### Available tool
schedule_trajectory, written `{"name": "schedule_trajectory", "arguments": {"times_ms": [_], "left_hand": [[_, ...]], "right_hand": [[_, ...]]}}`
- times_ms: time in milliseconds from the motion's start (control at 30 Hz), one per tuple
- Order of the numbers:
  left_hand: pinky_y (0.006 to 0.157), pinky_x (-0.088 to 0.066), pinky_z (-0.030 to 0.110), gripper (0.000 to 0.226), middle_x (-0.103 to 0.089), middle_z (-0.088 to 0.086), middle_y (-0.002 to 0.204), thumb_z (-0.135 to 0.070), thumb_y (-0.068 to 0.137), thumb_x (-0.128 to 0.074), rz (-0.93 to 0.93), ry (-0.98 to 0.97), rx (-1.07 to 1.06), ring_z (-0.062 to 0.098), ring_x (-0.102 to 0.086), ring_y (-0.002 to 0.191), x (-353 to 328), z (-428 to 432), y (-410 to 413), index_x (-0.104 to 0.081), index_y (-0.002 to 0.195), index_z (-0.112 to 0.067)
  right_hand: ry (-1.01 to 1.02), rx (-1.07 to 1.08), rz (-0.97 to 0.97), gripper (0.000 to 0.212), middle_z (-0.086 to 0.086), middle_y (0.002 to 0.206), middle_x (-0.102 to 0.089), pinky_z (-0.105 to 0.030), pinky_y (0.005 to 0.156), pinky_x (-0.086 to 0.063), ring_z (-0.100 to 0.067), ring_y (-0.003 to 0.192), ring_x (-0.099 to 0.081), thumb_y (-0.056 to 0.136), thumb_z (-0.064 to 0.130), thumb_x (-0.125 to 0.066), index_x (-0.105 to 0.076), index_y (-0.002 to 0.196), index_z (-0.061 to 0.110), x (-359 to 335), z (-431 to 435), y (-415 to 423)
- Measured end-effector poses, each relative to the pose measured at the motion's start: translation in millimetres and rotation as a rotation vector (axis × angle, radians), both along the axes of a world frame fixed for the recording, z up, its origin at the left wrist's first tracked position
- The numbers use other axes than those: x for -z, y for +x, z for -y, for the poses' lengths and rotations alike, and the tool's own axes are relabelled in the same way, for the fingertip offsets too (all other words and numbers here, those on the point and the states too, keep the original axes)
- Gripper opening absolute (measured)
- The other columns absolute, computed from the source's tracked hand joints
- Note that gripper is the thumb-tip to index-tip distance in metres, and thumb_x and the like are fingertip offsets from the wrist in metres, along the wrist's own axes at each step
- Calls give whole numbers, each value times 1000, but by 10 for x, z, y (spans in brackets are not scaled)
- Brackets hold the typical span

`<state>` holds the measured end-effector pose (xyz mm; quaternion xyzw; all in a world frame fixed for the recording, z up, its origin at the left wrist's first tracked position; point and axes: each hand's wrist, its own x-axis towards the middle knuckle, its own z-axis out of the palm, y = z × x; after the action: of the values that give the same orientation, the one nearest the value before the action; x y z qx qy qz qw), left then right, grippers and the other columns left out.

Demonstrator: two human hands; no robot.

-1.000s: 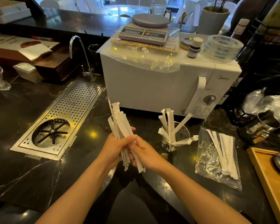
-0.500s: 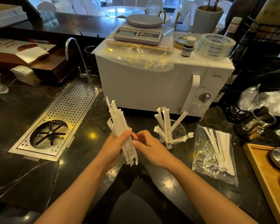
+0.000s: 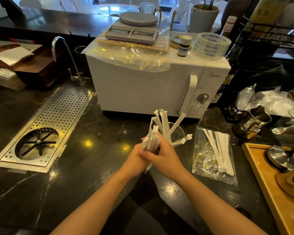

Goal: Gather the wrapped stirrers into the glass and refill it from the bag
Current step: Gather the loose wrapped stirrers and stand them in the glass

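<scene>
A bundle of white paper-wrapped stirrers (image 3: 151, 139) stands nearly upright between both hands, just left of the glass. My left hand (image 3: 136, 158) grips its lower part and my right hand (image 3: 163, 154) wraps over it from the right. The clear glass (image 3: 176, 133) sits on the dark counter in front of the microwave, with several wrapped stirrers (image 3: 165, 123) leaning in it and one bent over its right rim. A clear plastic bag (image 3: 209, 160) with several more wrapped stirrers (image 3: 221, 148) lies flat to the right of the glass.
A white microwave (image 3: 143, 89) with a kitchen scale and tape roll on top stands right behind the glass. A perforated steel drain tray (image 3: 46, 126) and tap lie to the left. A steel jug (image 3: 255, 121) and a wooden tray (image 3: 268, 180) are at the right.
The bundle has moved right, from well left of the glass to right beside it. My right hand, which was apart at the bundle's side, now closes over it.
</scene>
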<state>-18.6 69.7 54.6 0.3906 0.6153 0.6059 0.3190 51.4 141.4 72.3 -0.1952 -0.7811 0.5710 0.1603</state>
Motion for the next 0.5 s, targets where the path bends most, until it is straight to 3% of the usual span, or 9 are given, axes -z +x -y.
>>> {"name": "schedule_trajectory", "arguments": {"times_ms": [100, 167, 267, 333, 400, 467, 500], "left_hand": [[64, -48, 10, 26, -59, -7, 75, -7, 83, -49, -38, -38, 33, -9, -61, 70, 88, -29, 24, -58, 73, -30], [65, -49, 12, 23, -58, -8, 73, -12, 78, -50, -54, -70, 50, -8, -61, 70, 152, -36, 47, -57, 71, -32], [66, -50, 14, 25, -60, -8, 74, -9, 79, -55, -55, -118, 66, -3, -63, 72, 240, -37, 56, -58, 73, -33], [66, -51, 15, 31, -61, -9, 74, -5, 81, -56, -49, -151, 69, 0, -64, 72, 277, -38, 48, -59, 73, -34], [68, -50, 11, 28, -66, -13, 67, -12, 78, -58, -39, -167, 66, -9, -63, 73, 264, -38, 56, -60, 71, -39], [68, -48, 8, 16, -68, -25, 63, -32, 64, -59, -9, -176, 71, -18, -59, 73, 231, -29, 59, -64, 63, -48], [68, -49, 9, 18, -68, -22, 62, -32, 62, -60, -3, -179, 88, -18, -59, 73, 230, -19, 41, -64, 66, -49]], "right_hand": [[-13, 16, 4, 32, -35, 97, -57, -45, 83, -49, -41, 94, -56, 80, 8, -64, -51, 102, -11, 106, -21, 76], [-24, 6, 26, 34, -35, 97, -56, -39, 80, -49, -40, 91, -56, 78, 8, -66, -50, 103, -11, 180, -46, 116], [-38, -27, 57, 45, -19, 87, -58, -20, 73, -46, -18, 81, -56, 69, 16, -70, -51, 103, -6, 243, -60, 149], [-58, -47, 74, 46, -9, 87, -56, -18, 73, -47, -14, 84, -54, 67, 17, -71, -51, 103, -4, 267, -69, 154], [-87, -53, 74, 41, -3, 86, -56, -15, 75, -47, -12, 85, -55, 70, 9, -73, -52, 103, -2, 289, -87, 151], [-117, -47, 69, 37, 2, 85, -56, -12, 76, -47, -10, 86, -56, 72, 6, -72, -54, 104, 1, 311, -98, 142], [-129, -48, 70, 36, 3, 85, -56, -13, 77, -48, -10, 86, -57, 73, 6, -71, -54, 105, 1, 323, -100, 135]]}}
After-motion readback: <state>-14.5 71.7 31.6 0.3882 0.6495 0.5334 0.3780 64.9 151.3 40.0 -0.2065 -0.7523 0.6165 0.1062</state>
